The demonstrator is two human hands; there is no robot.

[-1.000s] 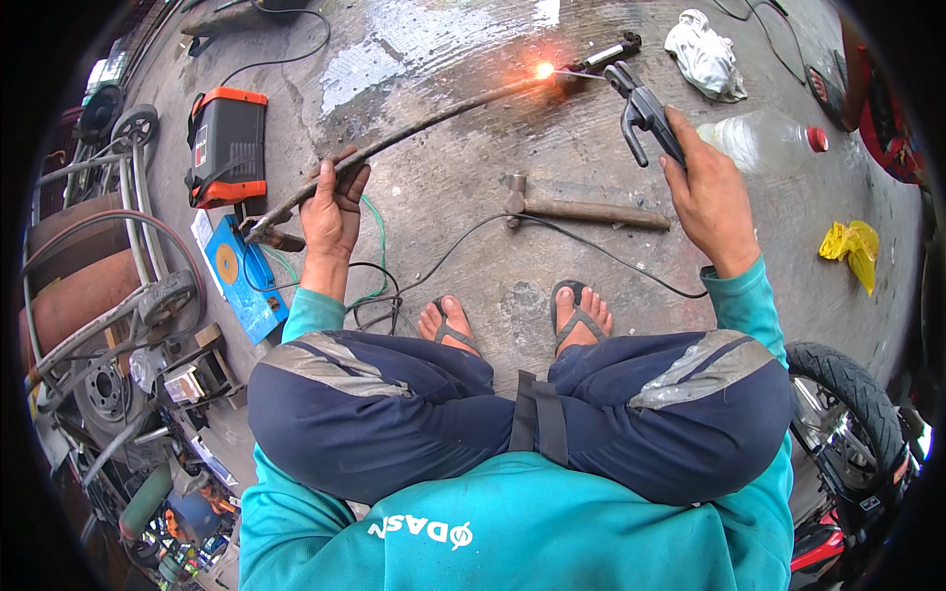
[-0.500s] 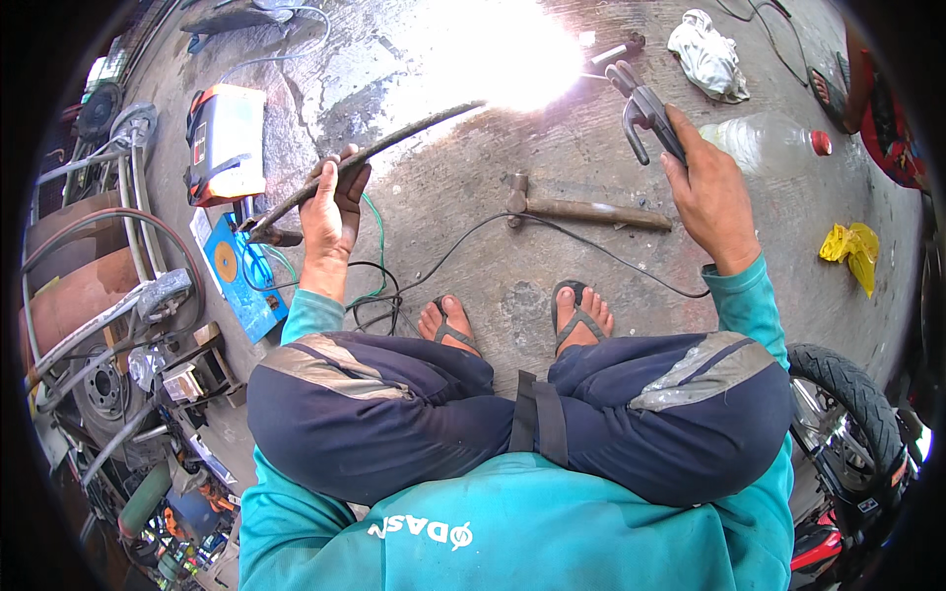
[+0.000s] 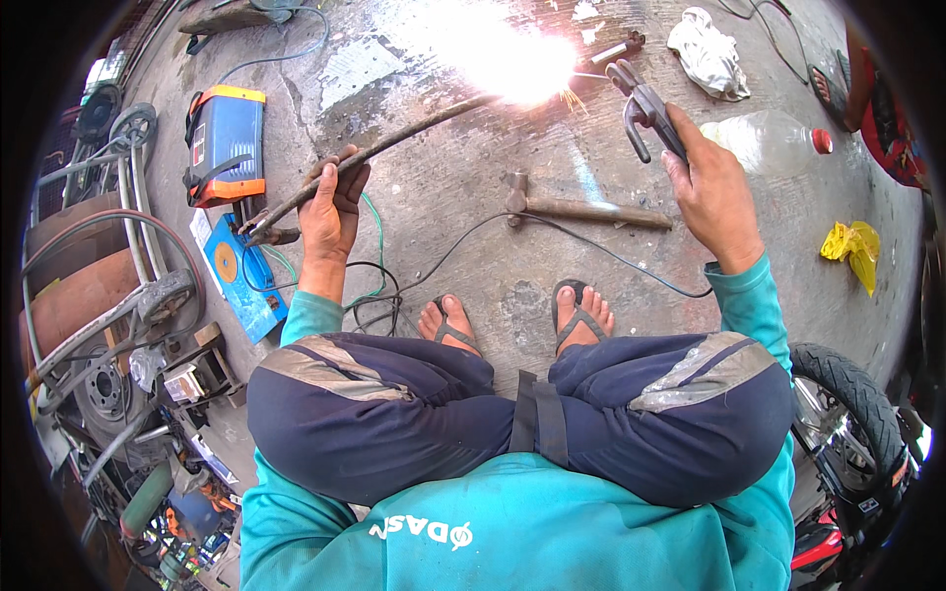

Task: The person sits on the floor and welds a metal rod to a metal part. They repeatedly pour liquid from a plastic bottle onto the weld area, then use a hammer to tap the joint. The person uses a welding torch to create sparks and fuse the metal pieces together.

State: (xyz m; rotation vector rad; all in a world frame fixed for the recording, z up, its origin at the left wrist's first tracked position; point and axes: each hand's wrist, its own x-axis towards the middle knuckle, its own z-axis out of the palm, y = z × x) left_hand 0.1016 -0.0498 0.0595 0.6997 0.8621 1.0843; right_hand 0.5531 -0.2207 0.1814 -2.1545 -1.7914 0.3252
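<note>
My left hand (image 3: 332,209) is closed around a long, thin dark metal rod (image 3: 394,137), which slants up and right from beside the blue box. In my right hand (image 3: 713,192) is a dark welding electrode holder (image 3: 644,108), its jaws pointing left with a thin electrode (image 3: 593,76) in them. The electrode's tip meets a blinding white-pink welding arc (image 3: 517,64) with orange sparks. That glare hides the rod's far end and whatever lies beneath it. A short metal piece (image 3: 619,49) shows just beyond the glare.
A hammer (image 3: 596,210) lies on the concrete, with a black cable (image 3: 448,239) running past it. An orange-and-blue welding machine (image 3: 229,146) stands left. At right are a plastic bottle (image 3: 759,143), white cloth (image 3: 708,54), yellow plastic bag (image 3: 853,254) and another person's foot (image 3: 824,87).
The glare has shrunk and turned pinker, with sparks now visible. The welding machine's blue side shows more clearly. Both hands keep their grips and have barely moved.
</note>
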